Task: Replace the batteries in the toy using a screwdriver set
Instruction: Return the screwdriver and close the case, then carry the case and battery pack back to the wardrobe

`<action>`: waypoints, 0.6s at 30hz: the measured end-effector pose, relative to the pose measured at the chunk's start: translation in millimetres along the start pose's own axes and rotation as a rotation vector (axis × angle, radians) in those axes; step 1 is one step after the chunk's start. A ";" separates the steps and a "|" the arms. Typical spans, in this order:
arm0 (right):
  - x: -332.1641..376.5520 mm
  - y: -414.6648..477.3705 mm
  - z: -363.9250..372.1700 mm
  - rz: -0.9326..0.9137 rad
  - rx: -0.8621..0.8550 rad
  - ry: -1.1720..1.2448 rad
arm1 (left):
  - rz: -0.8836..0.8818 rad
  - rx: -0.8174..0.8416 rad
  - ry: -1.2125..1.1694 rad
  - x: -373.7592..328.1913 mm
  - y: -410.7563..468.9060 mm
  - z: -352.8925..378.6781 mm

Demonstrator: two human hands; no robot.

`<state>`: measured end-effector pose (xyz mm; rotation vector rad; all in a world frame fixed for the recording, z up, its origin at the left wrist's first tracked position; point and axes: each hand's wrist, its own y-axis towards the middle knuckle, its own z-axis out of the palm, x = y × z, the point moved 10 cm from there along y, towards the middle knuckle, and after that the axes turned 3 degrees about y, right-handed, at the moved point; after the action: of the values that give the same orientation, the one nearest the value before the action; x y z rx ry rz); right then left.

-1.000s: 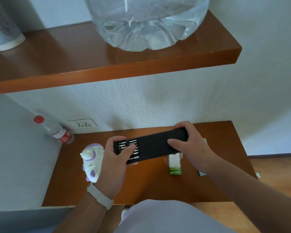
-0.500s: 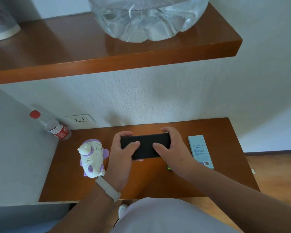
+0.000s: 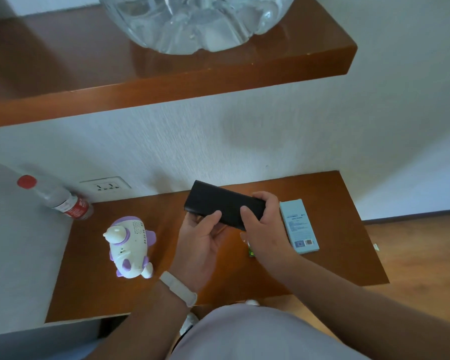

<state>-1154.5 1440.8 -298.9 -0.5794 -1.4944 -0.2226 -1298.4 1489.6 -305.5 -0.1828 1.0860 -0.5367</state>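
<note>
I hold a black screwdriver set case (image 3: 218, 202) above the wooden table (image 3: 348, 255), its tray slid in and no bits showing. My left hand (image 3: 199, 239) grips its near left end from below. My right hand (image 3: 264, 227) clasps its right end. The white and purple toy (image 3: 129, 249) lies on the table to the left of my left hand. A green battery pack (image 3: 251, 252) peeks out under my right wrist, mostly hidden.
A light blue box (image 3: 299, 226) lies flat right of my right hand. A plastic bottle with a red cap (image 3: 60, 198) leans in the back left corner by a wall socket (image 3: 105, 185). A wooden shelf (image 3: 166, 84) with a large water jug (image 3: 198, 19) overhangs.
The case's tray with the bits, open a second ago, has been slid shut. The case now tilts with its left end farther back, and the light blue box is uncovered.
</note>
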 end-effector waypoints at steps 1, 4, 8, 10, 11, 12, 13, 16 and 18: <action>-5.1 -2.3 1.5 0.020 0.018 0.013 | -0.005 -0.007 0.015 6.5 0.8 1.3; -15.1 -8.5 8.1 0.046 0.092 0.041 | -0.014 -0.049 0.083 18.8 5.3 -2.7; -30.3 -15.9 17.4 0.091 0.186 -0.009 | -0.045 -0.113 0.155 23.8 13.7 -19.4; -37.2 -18.1 21.8 0.111 0.214 -0.055 | -0.064 -0.129 0.214 26.3 16.5 -27.8; -40.5 -18.5 23.5 0.116 0.225 -0.067 | -0.069 -0.128 0.241 27.2 17.7 -31.3; -44.1 -18.1 24.4 0.125 0.234 -0.082 | -0.070 -0.125 0.268 27.7 18.8 -34.5; -48.2 -16.9 24.4 0.137 0.240 -0.106 | -0.071 -0.121 0.297 27.7 20.0 -38.2; -65.5 -7.9 17.0 0.180 0.219 -0.172 | -0.091 -0.088 0.371 26.8 24.3 -48.7; -84.3 2.5 2.9 0.249 0.136 -0.180 | -0.126 -0.072 0.406 27.0 27.8 -56.5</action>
<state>-1163.2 1426.7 -381.7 -0.6826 -1.5793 0.1272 -1329.4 1506.5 -364.2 -0.2118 1.4967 -0.6657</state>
